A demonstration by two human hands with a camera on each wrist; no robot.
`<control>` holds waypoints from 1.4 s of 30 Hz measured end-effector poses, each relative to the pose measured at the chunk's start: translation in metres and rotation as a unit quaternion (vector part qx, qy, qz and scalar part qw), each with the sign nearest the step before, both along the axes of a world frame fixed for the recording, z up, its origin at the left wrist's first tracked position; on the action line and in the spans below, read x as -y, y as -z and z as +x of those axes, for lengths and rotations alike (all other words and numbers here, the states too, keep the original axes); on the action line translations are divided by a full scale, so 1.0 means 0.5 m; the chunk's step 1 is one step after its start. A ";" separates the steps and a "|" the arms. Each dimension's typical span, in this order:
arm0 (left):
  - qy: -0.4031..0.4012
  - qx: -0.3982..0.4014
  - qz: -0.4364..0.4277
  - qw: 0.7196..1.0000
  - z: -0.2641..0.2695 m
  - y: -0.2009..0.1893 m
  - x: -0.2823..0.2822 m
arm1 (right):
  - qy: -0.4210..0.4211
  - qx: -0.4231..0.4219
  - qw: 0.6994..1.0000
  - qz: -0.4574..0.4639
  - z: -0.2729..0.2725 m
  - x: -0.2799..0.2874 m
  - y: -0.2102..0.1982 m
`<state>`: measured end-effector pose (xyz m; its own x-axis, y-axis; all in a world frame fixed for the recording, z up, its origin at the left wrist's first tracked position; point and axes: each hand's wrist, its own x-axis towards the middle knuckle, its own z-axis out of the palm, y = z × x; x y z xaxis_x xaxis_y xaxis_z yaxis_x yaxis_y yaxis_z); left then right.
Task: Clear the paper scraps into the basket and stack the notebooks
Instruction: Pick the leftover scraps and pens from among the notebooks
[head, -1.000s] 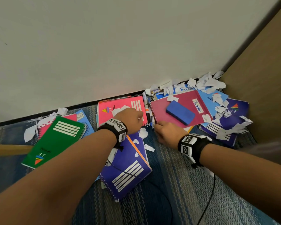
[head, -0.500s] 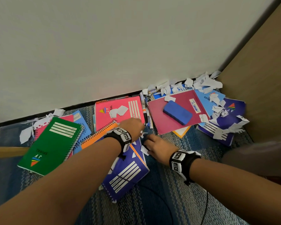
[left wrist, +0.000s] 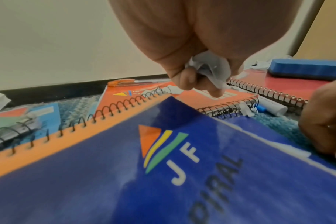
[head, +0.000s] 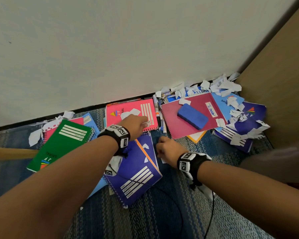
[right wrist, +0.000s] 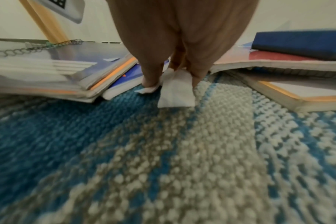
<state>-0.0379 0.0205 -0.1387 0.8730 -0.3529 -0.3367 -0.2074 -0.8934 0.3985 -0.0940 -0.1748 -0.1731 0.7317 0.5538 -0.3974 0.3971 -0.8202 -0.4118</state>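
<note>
1. I see no basket in any view; the torn white paper scraps lie loose, piled thickest in the corner where the white wall meets the tan panel.
2. My left hand hangs over the glossy pink spiral notebook, fingers curled around a crumpled wad of white paper; only the left wrist view shows the wad clearly.
3. My right hand is down on the looped blue-and-grey carpet. The right wrist view shows its fingers narrow, pinching a flat white rectangular scrap that touches the carpet; from the head view that scrap is mostly hidden.
4. Beneath my left wrist lies the purple spiral notebook with white stripes, atop an orange-edged notebook whose black wire coil shows only in the left wrist view.
5. The green spiral notebook lies tilted at the left, overlapping other notebooks.
6. The maroon spiral notebook carries a blue rounded oblong whiteboard eraser and 2 small scraps.
7. Further right, a second purple notebook lies under many scraps.
8. White markers lie between the pink and maroon covers, and an orange translucent pen lies by the wall.
</note>
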 end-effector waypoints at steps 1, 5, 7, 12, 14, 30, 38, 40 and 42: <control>0.000 -0.010 0.001 1.000 -0.003 -0.003 0.000 | 0.008 -0.005 1.000 -0.004 0.005 0.004 -0.006; 0.009 -0.045 0.011 0.999 -0.009 -0.009 0.009 | 0.065 -0.023 0.997 0.023 0.022 0.042 -0.028; 0.026 -0.053 0.032 0.998 -0.012 -0.011 0.013 | 0.089 -0.023 0.995 0.031 0.026 0.066 -0.036; 0.128 -0.044 0.121 0.983 -0.036 -0.003 0.026 | 0.118 -0.018 0.992 0.035 0.004 0.095 -0.038; 0.151 -0.049 0.145 0.977 -0.041 0.004 0.028 | 0.139 -0.023 0.990 0.029 0.000 0.094 -0.036; 0.152 -0.038 0.161 0.975 -0.064 0.015 0.059 | 0.020 -0.050 0.998 -0.042 -0.010 0.117 -0.044; 0.091 -0.043 0.075 0.992 -0.050 -0.008 0.091 | -0.040 -0.007 0.987 -0.157 -0.047 0.115 -0.034; 0.091 -0.039 0.069 0.993 -0.045 -0.016 0.101 | -0.041 0.008 0.989 -0.145 -0.054 0.113 -0.030; 0.089 -0.036 0.063 0.993 -0.041 -0.022 0.107 | -0.051 0.024 0.991 -0.118 -0.064 0.111 -0.028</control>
<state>-0.0585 -0.0333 -0.1275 0.7726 -0.4509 -0.4470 -0.3421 -0.8887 0.3053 -0.1257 -0.2301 -0.1593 0.6975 0.5216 -0.4914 0.4973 -0.8460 -0.1923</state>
